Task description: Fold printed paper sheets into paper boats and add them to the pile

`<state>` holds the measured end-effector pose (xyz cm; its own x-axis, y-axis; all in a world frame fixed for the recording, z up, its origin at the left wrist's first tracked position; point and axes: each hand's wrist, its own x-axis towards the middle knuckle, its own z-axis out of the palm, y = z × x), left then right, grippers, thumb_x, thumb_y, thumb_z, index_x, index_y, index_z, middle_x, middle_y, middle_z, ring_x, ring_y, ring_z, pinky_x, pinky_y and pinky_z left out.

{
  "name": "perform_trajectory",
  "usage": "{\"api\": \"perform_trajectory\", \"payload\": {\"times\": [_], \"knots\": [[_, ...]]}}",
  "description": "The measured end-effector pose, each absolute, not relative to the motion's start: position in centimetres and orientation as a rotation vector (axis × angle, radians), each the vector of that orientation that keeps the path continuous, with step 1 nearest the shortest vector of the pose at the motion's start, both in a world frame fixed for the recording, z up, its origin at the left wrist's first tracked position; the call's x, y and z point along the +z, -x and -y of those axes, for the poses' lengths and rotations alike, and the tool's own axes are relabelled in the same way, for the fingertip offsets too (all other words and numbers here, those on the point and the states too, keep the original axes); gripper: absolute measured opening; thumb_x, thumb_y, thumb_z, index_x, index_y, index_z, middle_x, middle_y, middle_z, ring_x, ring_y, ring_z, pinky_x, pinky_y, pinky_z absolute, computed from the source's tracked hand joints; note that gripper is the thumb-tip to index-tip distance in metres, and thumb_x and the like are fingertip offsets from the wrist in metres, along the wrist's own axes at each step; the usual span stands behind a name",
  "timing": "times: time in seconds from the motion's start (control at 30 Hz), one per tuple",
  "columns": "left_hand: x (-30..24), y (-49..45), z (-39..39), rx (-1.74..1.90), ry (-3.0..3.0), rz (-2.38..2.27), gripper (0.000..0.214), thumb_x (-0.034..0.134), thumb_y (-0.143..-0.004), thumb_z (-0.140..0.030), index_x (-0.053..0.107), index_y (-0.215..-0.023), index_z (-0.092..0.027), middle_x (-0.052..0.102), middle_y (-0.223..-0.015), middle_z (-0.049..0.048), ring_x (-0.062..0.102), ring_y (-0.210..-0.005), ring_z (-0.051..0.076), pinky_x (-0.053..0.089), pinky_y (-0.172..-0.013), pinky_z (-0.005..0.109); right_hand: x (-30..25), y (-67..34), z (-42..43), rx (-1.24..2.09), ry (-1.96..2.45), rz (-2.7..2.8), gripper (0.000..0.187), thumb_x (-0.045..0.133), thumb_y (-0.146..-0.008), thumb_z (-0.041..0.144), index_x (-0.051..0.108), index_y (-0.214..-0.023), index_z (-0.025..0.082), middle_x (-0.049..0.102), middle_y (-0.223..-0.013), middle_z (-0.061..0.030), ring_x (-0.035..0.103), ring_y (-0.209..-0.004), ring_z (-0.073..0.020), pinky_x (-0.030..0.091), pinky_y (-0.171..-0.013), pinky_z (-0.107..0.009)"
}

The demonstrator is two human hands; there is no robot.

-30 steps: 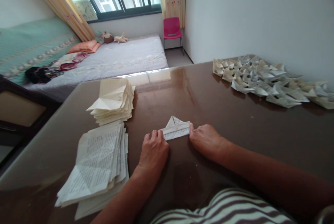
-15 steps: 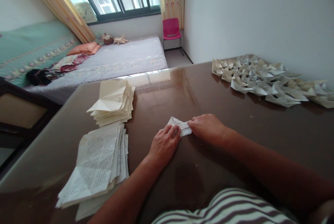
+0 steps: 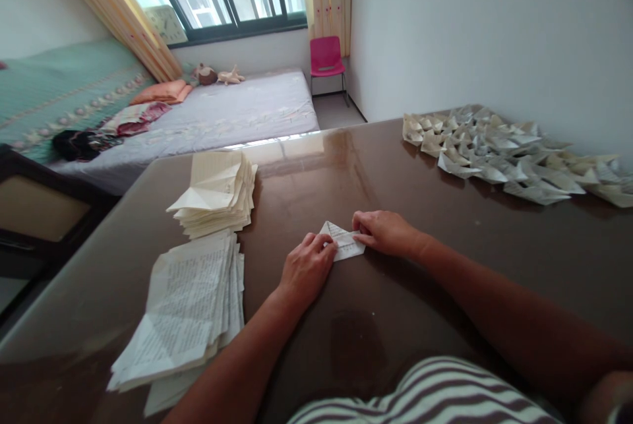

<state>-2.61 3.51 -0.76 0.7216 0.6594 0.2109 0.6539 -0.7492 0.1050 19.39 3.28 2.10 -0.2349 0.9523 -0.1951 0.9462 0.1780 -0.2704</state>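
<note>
A small folded paper with handwriting and a pointed top lies on the brown table in front of me. My left hand holds its left end, the fingers bent and pressed onto it. My right hand is at its right end, fingers curled and thumb on the paper's edge; the fingertips partly hide the upper right corner. To the left lie a stack of written, creased sheets and, beyond it, a stack of cream lined sheets. Folded paper boats crowd the table's far right.
The glossy brown table runs up to the white wall on the right. Past its far edge stand a bed and a pink chair below a window. A dark wooden chair is beside the table's left edge.
My left hand has drawn back slightly to the left, showing more of the folded paper. The fingers of my right hand have lifted and shifted, with the thumb now along the paper's edge.
</note>
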Motion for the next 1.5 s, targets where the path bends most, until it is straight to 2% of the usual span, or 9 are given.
{"api": "perform_trajectory", "payload": {"times": [0.17, 0.4, 0.63, 0.77, 0.9, 1.13, 1.2, 1.33, 1.5], "knots": [[-0.6, 2.5, -3.4, 0.357, -2.896, -1.124, 0.025, 0.038, -0.098, -0.028, 0.062, -0.107, -0.026, 0.063, -0.111, 0.0007, 0.054, -0.096, 0.015, 0.049, -0.079, 0.026, 1.4, -20.0, -4.0, 0.622, 1.785, 2.326, 0.011, 0.06, -0.082, 0.031, 0.064, -0.084, 0.021, 0.067, -0.088, -0.0005, 0.059, -0.076, -0.0128, 0.035, -0.06, -0.021], [-1.2, 2.0, -3.6, 0.43, -2.9, -1.21, 0.034, 0.041, -0.097, -0.027, 0.051, -0.129, -0.026, 0.058, -0.124, 0.0044, 0.052, -0.11, 0.017, 0.051, -0.083, 0.026, 0.8, -19.7, -3.8, 0.668, 1.574, 2.277, 0.009, 0.058, -0.08, 0.025, 0.065, -0.083, 0.019, 0.066, -0.074, 0.0015, 0.054, -0.061, -0.0097, 0.033, -0.058, -0.02], [-1.1, 2.1, -3.9, 0.386, -2.833, -1.296, 0.033, 0.042, -0.096, -0.028, 0.05, -0.128, -0.026, 0.056, -0.124, 0.0034, 0.051, -0.11, 0.017, 0.053, -0.08, 0.026, 0.1, -19.0, -3.8, 0.697, 1.527, 2.204, 0.01, 0.059, -0.08, 0.024, 0.065, -0.085, 0.019, 0.064, -0.079, 0.0009, 0.054, -0.063, -0.0092, 0.033, -0.059, -0.02], [-0.9, 2.1, -3.8, 0.381, -2.817, -1.291, 0.029, 0.043, -0.096, -0.029, 0.052, -0.123, -0.025, 0.055, -0.122, 0.0043, 0.051, -0.11, 0.017, 0.052, -0.082, 0.026, 0.1, -18.7, -3.6, 0.631, 1.672, 2.184, 0.021, 0.065, -0.078, 0.034, 0.063, -0.093, 0.02, 0.065, -0.084, 0.0004, 0.055, -0.069, -0.0114, 0.032, -0.058, -0.021], [-0.6, 2.0, -3.1, 0.315, -2.852, -1.254, 0.024, 0.047, -0.094, -0.04, 0.056, -0.108, -0.023, 0.057, -0.115, 0.0052, 0.052, -0.107, 0.019, 0.052, -0.08, 0.028, 0.2, -18.5, -3.4, 0.633, 1.751, 2.211, 0.017, 0.061, -0.082, 0.036, 0.065, -0.087, 0.021, 0.067, -0.081, 0.0003, 0.057, -0.071, -0.0124, 0.032, -0.059, -0.022], [0.0, 1.7, -2.3, 0.316, -2.921, -1.212, 0.056, 0.051, -0.082, -0.065, 0.051, -0.111, -0.017, 0.056, -0.115, 0.0096, 0.052, -0.106, 0.026, 0.05, -0.085, 0.038, 0.5, -17.9, -3.5, 0.879, 1.581, 2.035, 0.025, 0.055, -0.084, 0.037, 0.066, -0.079, 0.015, 0.065, -0.069, -0.0006, 0.053, -0.062, -0.0107, 0.034, -0.056, -0.021], [-0.1, 1.6, -2.4, 0.31, -2.936, -1.229, 0.048, 0.05, -0.086, -0.058, 0.051, -0.11, -0.017, 0.057, -0.115, 0.0094, 0.052, -0.107, 0.026, 0.049, -0.084, 0.036, 0.6, -17.8, -3.5, 0.908, 1.534, 2.007, 0.025, 0.055, -0.084, 0.036, 0.065, -0.077, 0.014, 0.064, -0.068, -0.0007, 0.052, -0.061, -0.0105, 0.034, -0.056, -0.021], [-0.2, 1.5, -2.6, 0.28, -2.994, -1.294, 0.015, 0.043, -0.095, -0.028, 0.055, -0.101, -0.021, 0.06, -0.109, 0.0052, 0.056, -0.1, 0.02, 0.048, -0.074, 0.029, 0.7, -17.9, -3.5, 0.896, 1.555, 2.021, 0.026, 0.052, -0.086, 0.034, 0.066, -0.076, 0.014, 0.064, -0.067, -0.0009, 0.053, -0.06, -0.0108, 0.034, -0.056, -0.021], [-0.2, 1.7, -2.8, 0.352, -2.938, -1.29, 0.015, 0.044, -0.095, -0.024, 0.059, -0.094, -0.023, 0.065, -0.102, 0.0029, 0.058, -0.093, 0.018, 0.046, -0.067, 0.024, 0.6, -18.7, -3.9, 0.852, 1.555, 2.003, 0.025, 0.047, -0.089, 0.03, 0.066, -0.082, 0.015, 0.066, -0.068, -0.0012, 0.055, -0.062, -0.0112, 0.038, -0.062, -0.023]]}}
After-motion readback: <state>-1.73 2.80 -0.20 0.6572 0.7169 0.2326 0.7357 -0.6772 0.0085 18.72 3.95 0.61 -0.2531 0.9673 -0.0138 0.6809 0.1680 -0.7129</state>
